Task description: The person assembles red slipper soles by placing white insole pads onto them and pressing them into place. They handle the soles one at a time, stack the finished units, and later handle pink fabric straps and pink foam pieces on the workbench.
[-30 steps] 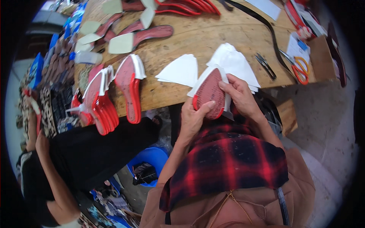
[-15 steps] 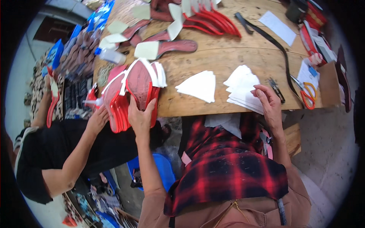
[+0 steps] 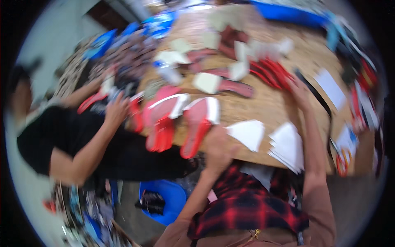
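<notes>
My left hand [image 3: 218,150] is blurred at the table's near edge. Its thumb stands apart from the fingers, and nothing shows in it. Just left of it lies a red insole-shaped piece with a white-trimmed pink top [image 3: 196,133]; a stack of similar red pieces [image 3: 161,133] lies further left. White fan-shaped pieces [image 3: 249,133] rest to its right. My right arm stretches over a second pile of white pieces [image 3: 288,146]. My right hand [image 3: 299,92] is at the right end of a row of red, pale-tipped insole pieces [image 3: 271,74]; its fingertips are too smeared to read.
A co-worker's hand [image 3: 117,109] is close on the left; the other holds a red piece [image 3: 91,102]. Toward the back are pale-ended insoles [image 3: 207,82] and a blue-capped bottle [image 3: 168,73]. A black strap [image 3: 319,94] and orange-handled scissors [image 3: 342,162] lie right.
My left hand has left the white-trimmed red pieces and moved right. My right hand has gone from the white pieces to the far red row. The view has shifted.
</notes>
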A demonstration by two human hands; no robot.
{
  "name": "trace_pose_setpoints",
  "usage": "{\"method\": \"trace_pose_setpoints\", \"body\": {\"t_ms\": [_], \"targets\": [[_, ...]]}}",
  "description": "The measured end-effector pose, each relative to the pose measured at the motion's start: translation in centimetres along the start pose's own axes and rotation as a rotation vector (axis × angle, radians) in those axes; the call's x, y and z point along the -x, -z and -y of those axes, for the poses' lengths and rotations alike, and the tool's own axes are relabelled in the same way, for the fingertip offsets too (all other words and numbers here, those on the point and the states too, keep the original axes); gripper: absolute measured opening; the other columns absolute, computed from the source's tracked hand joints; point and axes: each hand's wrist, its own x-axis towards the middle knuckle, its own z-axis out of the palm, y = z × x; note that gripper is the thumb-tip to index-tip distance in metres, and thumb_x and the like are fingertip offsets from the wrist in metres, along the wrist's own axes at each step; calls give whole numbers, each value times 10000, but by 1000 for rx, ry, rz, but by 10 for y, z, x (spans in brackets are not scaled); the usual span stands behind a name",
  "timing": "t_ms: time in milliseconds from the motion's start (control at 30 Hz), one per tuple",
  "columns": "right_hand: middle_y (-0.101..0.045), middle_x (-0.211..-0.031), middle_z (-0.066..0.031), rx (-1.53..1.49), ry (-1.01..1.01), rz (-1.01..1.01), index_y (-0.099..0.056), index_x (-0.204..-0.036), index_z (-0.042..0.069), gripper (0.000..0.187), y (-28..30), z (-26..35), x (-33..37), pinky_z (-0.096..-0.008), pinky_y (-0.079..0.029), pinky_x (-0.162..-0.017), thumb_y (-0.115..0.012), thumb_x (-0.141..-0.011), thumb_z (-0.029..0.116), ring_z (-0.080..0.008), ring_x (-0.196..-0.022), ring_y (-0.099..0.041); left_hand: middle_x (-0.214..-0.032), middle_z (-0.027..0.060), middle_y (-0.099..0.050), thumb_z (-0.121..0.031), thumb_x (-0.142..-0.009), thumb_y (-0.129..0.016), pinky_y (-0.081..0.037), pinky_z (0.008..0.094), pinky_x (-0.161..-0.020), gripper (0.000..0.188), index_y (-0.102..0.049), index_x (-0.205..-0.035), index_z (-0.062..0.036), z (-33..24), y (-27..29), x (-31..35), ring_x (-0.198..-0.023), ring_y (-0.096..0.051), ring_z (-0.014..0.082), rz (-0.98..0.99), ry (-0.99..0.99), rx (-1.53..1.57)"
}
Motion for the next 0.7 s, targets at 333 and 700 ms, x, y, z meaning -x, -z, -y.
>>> {"method": "trace_pose_setpoints", "body": {"t_ms": [333, 700], "targets": [[-617, -888, -6, 592, 142, -313, -548, -1305, 20, 417, -22, 2, 22, -274, -463, -716, -584, -935, 209, -117, -756, -559, -1330, 170, -549, -217, -794, -749, -431, 434, -1002, 524, -574, -1248, -22, -41, -11, -8, -1209, -539, 337, 78, -132, 327], [-670, -1043, -162, 409, 345, 153, -592, -1231, 26, 318, -78, 95, 252, -353, -504, -812, -533, -986, 222, -226, -967, -644, -1325, 206, -552, -497, -895, -637, -424, 451, -1038, 803, -307, -1463, -35, -56, -7, -9, -1276, -504, 313, 125, 756, 1962]]}}
